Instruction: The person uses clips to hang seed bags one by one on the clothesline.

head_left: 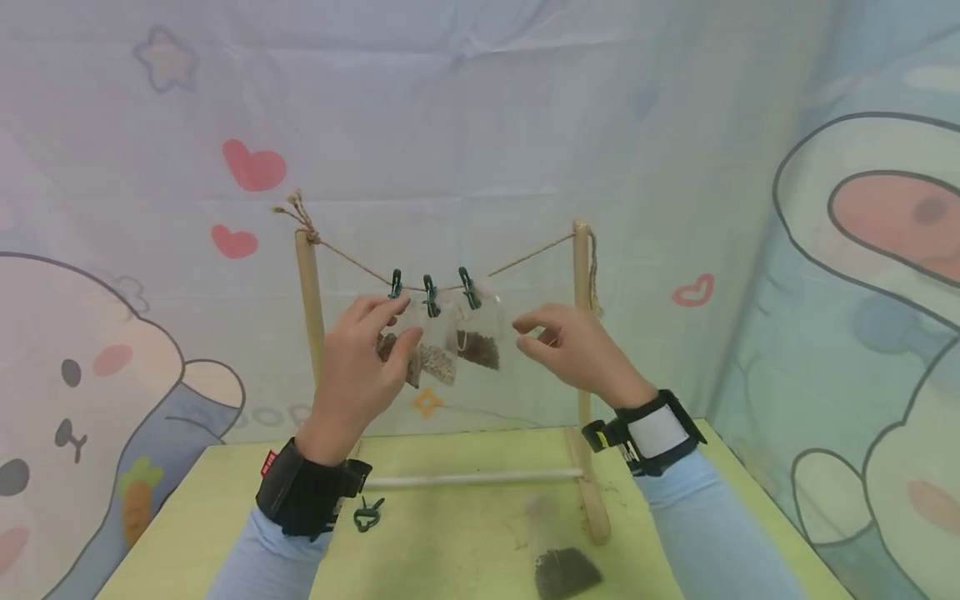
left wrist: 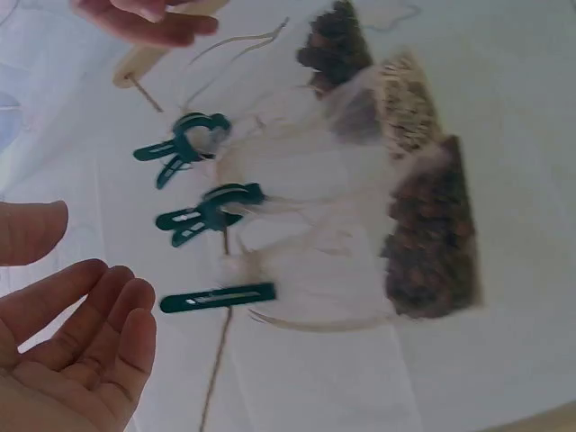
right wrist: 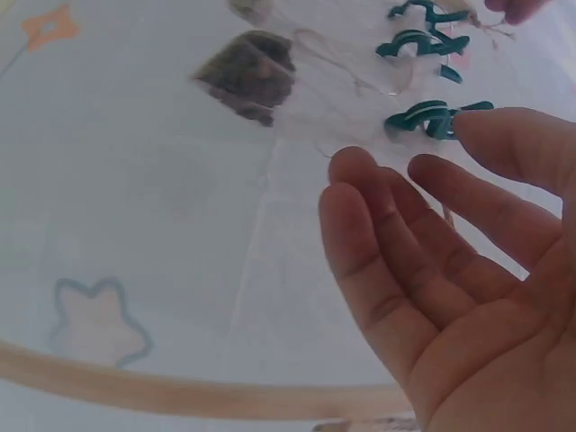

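Observation:
Three small clear bags hang from a twine line [head_left: 532, 252], each under a dark green clip. Dark brown pieces fill the left bag [left wrist: 432, 234] and the right bag [head_left: 480, 350]; pale grains are in the middle bag [head_left: 438, 360]. The left hand [head_left: 360, 371] is beside the left clip [left wrist: 218, 297], its fingers loosely bent and apart from that clip in the left wrist view. Just right of the right bag and its clip [head_left: 469, 288], the right hand [head_left: 581, 350] hovers with relaxed fingers. Nothing is visible in its grasp in the right wrist view.
Wooden posts [head_left: 581, 283] hold up the line, with a white crossbar [head_left: 472, 479] low between them. On the yellow-green table [head_left: 442, 542] lie dark green clips [head_left: 367, 515] at left and another bag of dark contents [head_left: 566, 573] at front right. A printed cloth [head_left: 525, 125] hangs behind.

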Demonstrator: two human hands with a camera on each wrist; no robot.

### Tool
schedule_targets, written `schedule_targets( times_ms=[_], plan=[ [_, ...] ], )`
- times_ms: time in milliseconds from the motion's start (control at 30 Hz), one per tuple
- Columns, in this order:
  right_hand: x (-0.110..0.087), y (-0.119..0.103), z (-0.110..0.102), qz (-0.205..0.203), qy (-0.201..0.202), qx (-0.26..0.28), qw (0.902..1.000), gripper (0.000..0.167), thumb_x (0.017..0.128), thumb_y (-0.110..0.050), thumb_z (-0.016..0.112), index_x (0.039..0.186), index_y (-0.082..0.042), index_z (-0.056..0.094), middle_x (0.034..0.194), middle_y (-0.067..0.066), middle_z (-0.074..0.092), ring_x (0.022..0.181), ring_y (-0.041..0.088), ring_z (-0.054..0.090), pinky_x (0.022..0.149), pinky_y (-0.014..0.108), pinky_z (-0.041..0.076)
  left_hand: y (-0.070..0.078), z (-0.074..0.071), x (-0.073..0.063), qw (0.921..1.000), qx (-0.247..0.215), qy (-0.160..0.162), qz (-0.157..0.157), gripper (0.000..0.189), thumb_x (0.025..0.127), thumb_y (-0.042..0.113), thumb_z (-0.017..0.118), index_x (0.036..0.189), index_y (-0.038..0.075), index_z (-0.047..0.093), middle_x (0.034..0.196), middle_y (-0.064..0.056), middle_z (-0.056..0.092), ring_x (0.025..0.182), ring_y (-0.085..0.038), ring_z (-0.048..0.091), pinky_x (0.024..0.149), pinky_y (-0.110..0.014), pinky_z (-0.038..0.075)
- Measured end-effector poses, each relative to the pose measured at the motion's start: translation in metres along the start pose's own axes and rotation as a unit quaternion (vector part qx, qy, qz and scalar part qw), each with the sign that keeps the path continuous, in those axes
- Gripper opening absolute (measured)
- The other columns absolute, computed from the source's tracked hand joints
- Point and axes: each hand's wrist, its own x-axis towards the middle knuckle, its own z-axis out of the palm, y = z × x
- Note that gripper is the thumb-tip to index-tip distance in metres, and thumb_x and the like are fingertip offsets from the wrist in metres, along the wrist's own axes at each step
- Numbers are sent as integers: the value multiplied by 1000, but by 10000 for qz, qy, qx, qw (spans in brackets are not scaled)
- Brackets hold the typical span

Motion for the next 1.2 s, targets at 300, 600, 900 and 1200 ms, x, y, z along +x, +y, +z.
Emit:
schedule_targets(
  times_ms=[300, 600, 900, 1200],
  plan=[
    [-54, 22, 40, -681, 1487, -545, 9850, 21, 96, 0, 69, 116, 1, 75, 109, 14, 73, 81, 22, 71, 71, 42, 61, -29, -6, -56, 9977, 611, 188, 219, 41, 94, 8, 77, 131, -5, 67, 122, -22, 65, 113, -39, 62, 90, -54, 54],
    [-89, 45, 81, -825, 2318, -798, 9660, 25, 89, 1, 74, 114, 1, 74, 105, 14, 72, 80, 22, 71, 61, 32, 59, -35, 11, -107, 9929, 1110, 411, 94, 47, 87, 10, 82, 128, -6, 68, 117, -24, 66, 107, -42, 63, 88, -55, 53],
    [-117, 59, 116, -424, 2316, -631, 9698, 25, 88, 1, 75, 113, 0, 73, 107, 12, 71, 79, 21, 71, 61, 26, 59, -39, 31, -153, 9918, 1155, 290, -453, 44, 85, 11, 83, 123, -6, 69, 113, -20, 69, 103, -39, 67, 82, -54, 58],
    [-138, 68, 142, 83, 1977, -510, 9789, 25, 86, 3, 78, 110, -2, 74, 105, 8, 70, 78, 11, 69, 64, 23, 58, -46, 38, -185, 9889, 1327, 194, -637, 40, 85, 12, 84, 119, -4, 72, 107, -14, 70, 94, -32, 68, 75, -49, 59]
  ],
)
